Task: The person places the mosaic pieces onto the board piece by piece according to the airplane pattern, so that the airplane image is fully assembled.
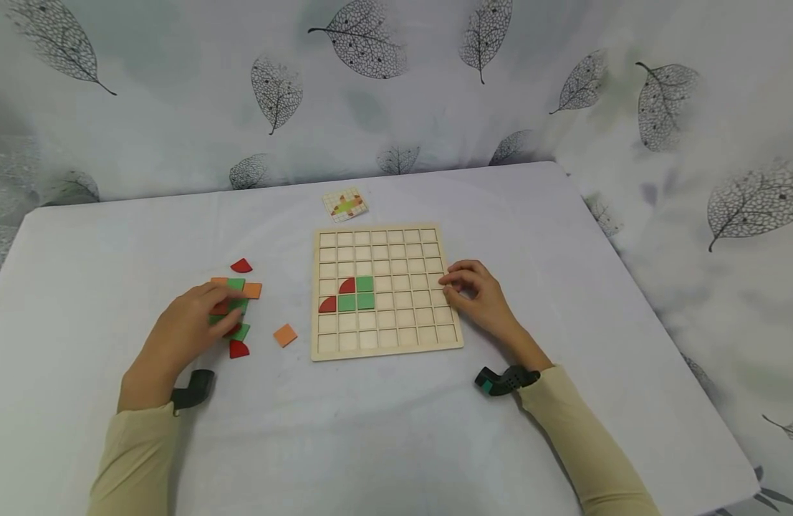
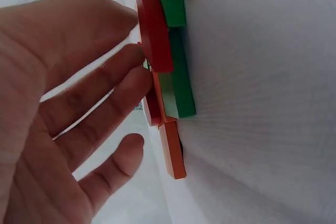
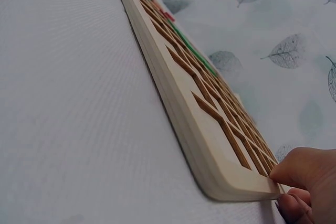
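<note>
My left hand (image 1: 183, 330) is over a loose pile of small flat tiles, its fingertips touching or just above them. In the left wrist view, those fingers are loosely bent beside a red quarter-round tile (image 2: 153, 30), with green tiles (image 2: 181, 82) under it. My right hand (image 1: 476, 297) pinches the right edge of a wooden grid board (image 1: 315, 287), thumb on the rim and fingers at its side. Red quarter-round tiles (image 1: 328, 304) and green square tiles (image 1: 365, 284) lie in cells on the board's left part.
A small pattern card (image 1: 345, 205) lies behind the board. One orange square tile (image 1: 285, 335) sits apart between pile and board, and a red quarter-round piece (image 1: 241, 266) lies beyond the pile. The white tablecloth (image 1: 344, 430) covers the table; a leaf-print curtain hangs behind.
</note>
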Available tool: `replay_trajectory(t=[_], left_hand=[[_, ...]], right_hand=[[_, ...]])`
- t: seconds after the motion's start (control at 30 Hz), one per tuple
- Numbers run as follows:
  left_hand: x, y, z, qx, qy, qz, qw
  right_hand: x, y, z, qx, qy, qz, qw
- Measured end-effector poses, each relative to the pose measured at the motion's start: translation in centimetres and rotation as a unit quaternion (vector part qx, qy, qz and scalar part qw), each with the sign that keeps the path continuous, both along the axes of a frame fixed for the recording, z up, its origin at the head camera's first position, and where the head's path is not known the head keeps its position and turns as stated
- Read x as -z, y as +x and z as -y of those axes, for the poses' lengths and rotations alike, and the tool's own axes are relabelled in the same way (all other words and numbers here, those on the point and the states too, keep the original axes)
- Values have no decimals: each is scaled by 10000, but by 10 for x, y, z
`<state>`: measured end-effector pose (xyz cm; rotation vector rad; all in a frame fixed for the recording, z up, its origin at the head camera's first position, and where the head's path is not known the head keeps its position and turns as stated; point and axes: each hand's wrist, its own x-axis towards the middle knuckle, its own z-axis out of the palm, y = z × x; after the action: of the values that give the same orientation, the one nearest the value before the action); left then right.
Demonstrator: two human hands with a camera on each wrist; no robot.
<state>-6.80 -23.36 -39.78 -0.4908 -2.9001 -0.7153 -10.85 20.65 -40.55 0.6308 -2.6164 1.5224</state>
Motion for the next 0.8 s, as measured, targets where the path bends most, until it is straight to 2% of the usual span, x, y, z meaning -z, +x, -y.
replay_trajectory(t=[0.27, 0.53, 0.8], left_hand=[[-2, -1, 2, -231, -163, 1035, 9942], [-1, -1, 4, -234, -304, 951, 9947], [-2, 0, 4, -283, -208, 1035, 9940]], right_hand=[[1, -1, 0, -10, -4, -33, 10000], [4, -2, -1, -28, -54, -3, 10000], [5, -1, -1, -72, -95, -54, 9999]])
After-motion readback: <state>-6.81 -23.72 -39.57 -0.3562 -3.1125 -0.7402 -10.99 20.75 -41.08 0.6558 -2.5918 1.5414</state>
